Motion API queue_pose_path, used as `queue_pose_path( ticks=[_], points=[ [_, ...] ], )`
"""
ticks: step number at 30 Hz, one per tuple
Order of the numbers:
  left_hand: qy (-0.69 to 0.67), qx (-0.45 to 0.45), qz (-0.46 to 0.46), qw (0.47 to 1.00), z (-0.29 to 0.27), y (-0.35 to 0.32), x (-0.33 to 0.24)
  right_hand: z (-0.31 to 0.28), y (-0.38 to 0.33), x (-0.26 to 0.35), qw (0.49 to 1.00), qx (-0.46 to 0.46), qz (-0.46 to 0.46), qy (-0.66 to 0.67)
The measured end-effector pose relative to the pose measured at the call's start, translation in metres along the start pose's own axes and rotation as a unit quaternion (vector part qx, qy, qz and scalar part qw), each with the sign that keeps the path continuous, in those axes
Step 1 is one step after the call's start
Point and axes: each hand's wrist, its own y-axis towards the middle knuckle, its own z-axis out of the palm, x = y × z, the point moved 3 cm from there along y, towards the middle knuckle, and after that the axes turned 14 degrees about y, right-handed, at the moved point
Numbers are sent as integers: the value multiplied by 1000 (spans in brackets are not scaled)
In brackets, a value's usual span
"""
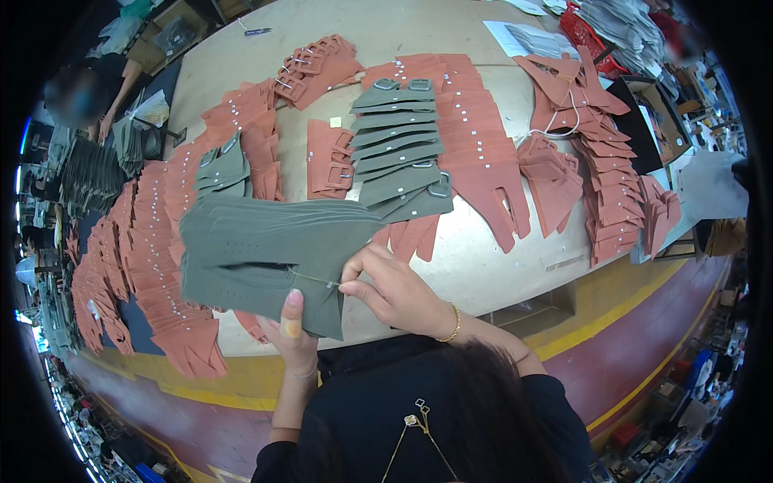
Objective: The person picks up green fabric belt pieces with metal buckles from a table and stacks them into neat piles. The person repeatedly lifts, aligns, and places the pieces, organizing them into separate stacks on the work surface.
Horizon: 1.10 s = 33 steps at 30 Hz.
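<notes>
A thick bundle of grey-green cut pieces (250,229), with a long slot through it, is held over the near edge of the table. My left hand (296,334) grips its lower edge, thumb on top and the other fingers hidden underneath. My right hand (394,290) pinches the end of a thin pale cord (316,278) at the bundle's right side. The cord runs from the slot to my fingertips. Just beyond lies an overlapping row of grey-green pieces (396,137), some with covered buckles.
Salmon pieces (475,129) lie in overlapping rows across the pale table (451,36). More salmon bundles (612,193), one tied with white cord, lie at the right. A red basket (592,36) and a black box (656,121) stand far right. Another person (88,92) is at the far left.
</notes>
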Motion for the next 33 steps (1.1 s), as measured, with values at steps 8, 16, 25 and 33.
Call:
queue_pose_path(
  ticks=[8, 16, 25, 33],
  points=[
    [-158, 120, -238, 951, -8, 25, -18, -51, -3, 26, 978, 48, -80, 187],
    [-109, 461, -329, 817, 4, 30, -33, -94, 21, 35, 993, -93, -68, 9],
    [-141, 565, -270, 767, 7, 30, 27, -162, 61, -25, 944, -312, -107, -3],
    [-5, 341, -382, 859, -32, 0, 100, -180, -82, -44, 879, -284, 274, -266]
  ],
)
